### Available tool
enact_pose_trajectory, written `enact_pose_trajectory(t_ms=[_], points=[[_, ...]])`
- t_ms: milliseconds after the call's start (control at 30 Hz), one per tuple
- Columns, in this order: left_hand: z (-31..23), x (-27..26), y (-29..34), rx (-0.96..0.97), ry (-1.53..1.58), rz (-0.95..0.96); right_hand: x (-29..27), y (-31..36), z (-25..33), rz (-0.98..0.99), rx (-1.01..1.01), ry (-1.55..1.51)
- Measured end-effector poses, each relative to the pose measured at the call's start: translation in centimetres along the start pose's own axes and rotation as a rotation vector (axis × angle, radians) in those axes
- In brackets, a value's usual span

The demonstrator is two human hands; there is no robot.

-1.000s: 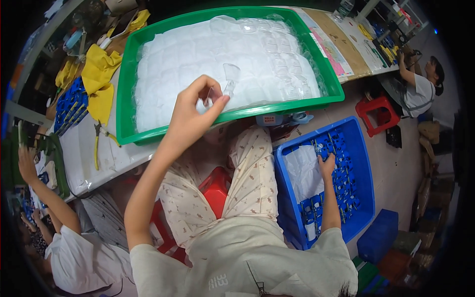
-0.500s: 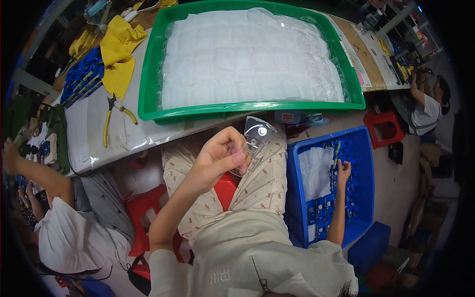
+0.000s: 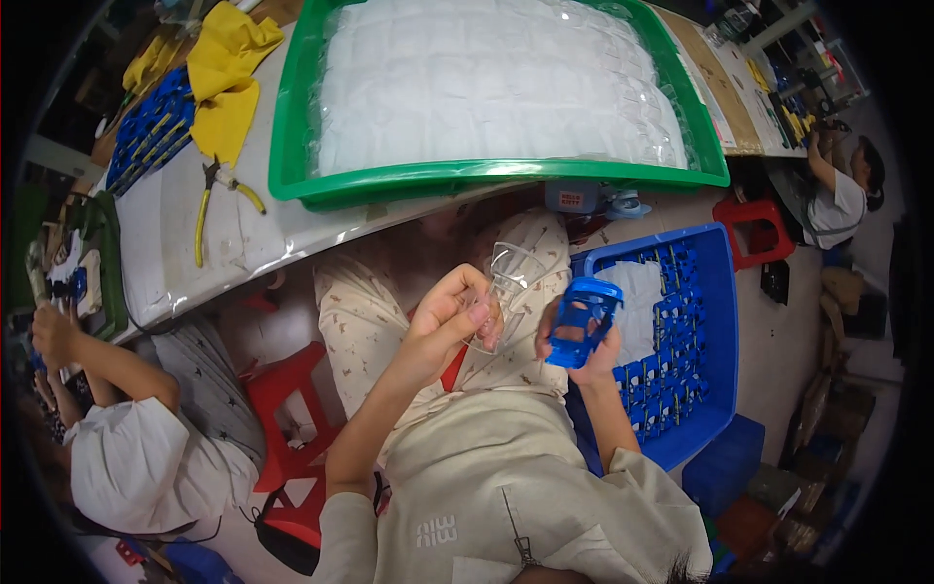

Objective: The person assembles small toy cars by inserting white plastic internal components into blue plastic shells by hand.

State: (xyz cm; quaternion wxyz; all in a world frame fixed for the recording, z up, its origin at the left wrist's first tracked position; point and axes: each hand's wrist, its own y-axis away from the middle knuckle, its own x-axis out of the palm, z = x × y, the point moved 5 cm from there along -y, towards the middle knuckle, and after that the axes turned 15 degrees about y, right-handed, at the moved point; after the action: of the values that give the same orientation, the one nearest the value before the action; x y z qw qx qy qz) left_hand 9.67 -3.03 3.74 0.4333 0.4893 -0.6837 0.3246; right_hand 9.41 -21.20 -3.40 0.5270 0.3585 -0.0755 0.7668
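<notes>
Over my lap, my left hand (image 3: 452, 316) is closed on a clear, moulded plastic piece (image 3: 516, 265) that sticks up past the fingertips. A little to its right, my right hand (image 3: 595, 362) grips a glossy blue toy car body (image 3: 587, 307), tilted, with openings where windows would be. The two pieces are apart. Beside my right arm, a blue bin (image 3: 722, 341) holds rows of blue car bodies (image 3: 671, 360), partly covered by a white sheet (image 3: 637, 307).
A green tray (image 3: 506, 177) under white sheeting (image 3: 486, 92) spans the table edge ahead. Yellow-handled pliers (image 3: 222, 182), a yellow cloth (image 3: 233, 54) and more blue parts (image 3: 151, 131) lie left. Another person (image 3: 146, 457) sits close at left; a red stool (image 3: 754, 229) stands right.
My right hand has come out of the blue bin to my lap with a blue toy car body. The clear piece in my left hand has turned somewhat.
</notes>
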Motion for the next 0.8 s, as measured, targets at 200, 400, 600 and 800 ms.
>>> enact_pose_trajectory(t_ms=[200, 400, 600, 800], points=[[-0.4, -2.6, 3.7, 0.059, -0.005, -0.059, 6.1, -1.9, -0.3, 0.332, -0.015, -0.104], [0.2, -4.4, 5.9, -0.068, -0.253, -0.14, 6.6, -1.9, -1.7, 0.328, 0.109, -0.017], [0.4, -6.8, 6.9, 0.256, -0.149, -0.373, 8.1, -2.5, -2.6, 0.167, 0.035, 0.126], [-1.4, -6.3, 8.9, 0.635, -0.34, -0.571, 8.9, -2.9, -3.0, 0.136, 0.008, 0.143]])
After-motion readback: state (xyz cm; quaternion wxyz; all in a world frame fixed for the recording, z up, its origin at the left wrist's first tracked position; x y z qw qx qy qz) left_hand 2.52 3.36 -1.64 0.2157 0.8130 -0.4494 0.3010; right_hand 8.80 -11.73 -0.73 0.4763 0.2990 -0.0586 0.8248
